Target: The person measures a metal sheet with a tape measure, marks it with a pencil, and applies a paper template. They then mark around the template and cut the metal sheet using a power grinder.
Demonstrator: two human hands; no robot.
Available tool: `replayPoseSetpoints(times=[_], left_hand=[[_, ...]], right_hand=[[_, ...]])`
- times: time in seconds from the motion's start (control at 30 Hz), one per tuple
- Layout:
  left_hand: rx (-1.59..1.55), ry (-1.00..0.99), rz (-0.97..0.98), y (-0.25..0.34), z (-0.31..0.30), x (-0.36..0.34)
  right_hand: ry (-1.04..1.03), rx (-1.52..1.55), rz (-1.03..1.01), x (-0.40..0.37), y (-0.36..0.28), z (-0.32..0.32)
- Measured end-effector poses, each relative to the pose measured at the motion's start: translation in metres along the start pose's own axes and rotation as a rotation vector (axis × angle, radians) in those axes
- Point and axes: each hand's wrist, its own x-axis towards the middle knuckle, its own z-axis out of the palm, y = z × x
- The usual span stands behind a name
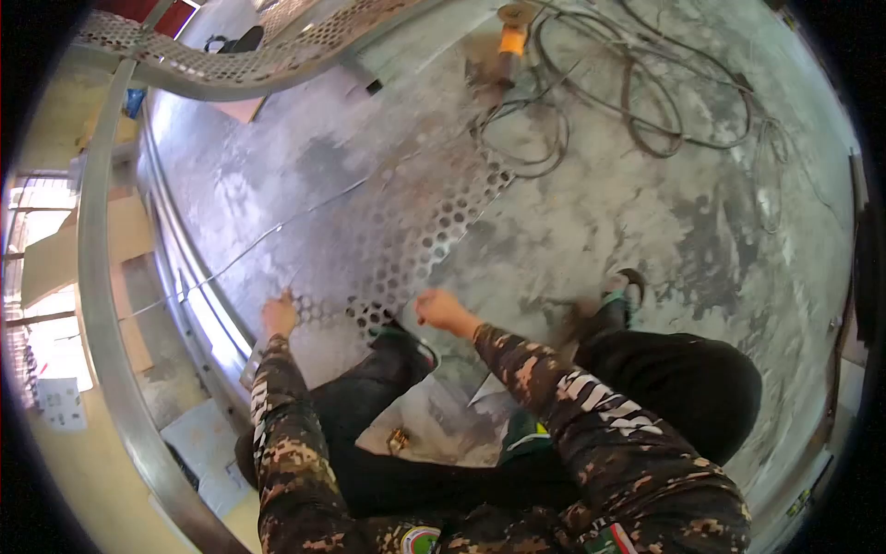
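A perforated metal sheet (441,238) with round holes stretches away from me over the concrete floor, its far part blending with the grey behind it. At its near left corner, my left hand (279,315) is closed on the edge. My right hand (445,311) is closed at the near right edge; its fingertips are hard to make out, but it seems to grip the sheet. My left shoe (406,351) is close to the sheet's near end, between the two hands.
An orange angle grinder (511,42) lies at the far side beside coiled black cable (637,120). A thin cable (277,226) crosses the floor on the left. A curved metal frame (97,240) with perforated panelling (277,60) rises at left. My other shoe (620,297) is at right.
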Motion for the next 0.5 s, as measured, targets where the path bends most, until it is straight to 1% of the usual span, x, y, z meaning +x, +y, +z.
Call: replayPoseSetpoints(times=[0.03, 0.07, 0.1, 0.13, 0.17, 0.2, 0.23, 0.27, 0.3, 0.33, 0.37, 0.4, 0.47, 0.5], left_hand=[[0.066, 0.075, 0.263, -0.027, 0.023, 0.012], [0.088, 0.079, 0.402, -0.018, 0.01, 0.002], [0.065, 0.007, 0.332, 0.001, -0.004, -0.004], [-0.043, -0.111, 0.21, 0.005, -0.008, -0.008], [-0.197, -0.244, 0.08, 0.007, -0.009, -0.002], [-0.248, -0.154, -0.033, 0.002, 0.005, 0.001], [-0.275, -0.143, -0.066, 0.002, 0.015, 0.005], [-0.303, -0.125, -0.1, 0.007, 0.014, 0.003], [-0.316, -0.123, -0.091, 0.011, 0.011, 0.001], [-0.292, -0.209, -0.073, 0.013, 0.007, -0.002], [-0.263, -0.296, -0.056, 0.014, 0.004, -0.005], [-0.264, -0.295, -0.053, 0.017, 0.0, -0.005], [-0.264, -0.536, 0.03, 0.012, 0.012, 0.006], [-0.266, -0.531, 0.03, 0.013, 0.02, 0.008]], right_hand=[[0.024, -0.34, -0.04, 0.003, 0.011, -0.006], [0.294, -0.439, -0.05, -0.008, 0.019, 0.002], [0.263, -0.616, -0.013, -0.016, 0.018, -0.006], [0.242, -0.622, -0.079, -0.028, 0.023, -0.011], [0.264, -0.602, -0.095, -0.044, 0.016, -0.016], [0.251, -0.66, -0.099, -0.054, 0.012, -0.018], [0.216, -0.707, -0.099, -0.056, 0.012, -0.02], [0.229, -0.725, -0.098, -0.06, 0.016, -0.025], [0.237, -0.832, -0.162, -0.065, 0.021, -0.026], [0.241, -0.935, -0.225, -0.07, 0.022, -0.027], [0.245, -0.937, -0.222, -0.072, 0.023, -0.03], [0.237, -0.965, -0.232, -0.074, 0.024, -0.033], [0.229, -0.993, -0.245, -0.076, 0.029, -0.037], [0.241, -1.048, -0.272, -0.074, 0.036, -0.041]])
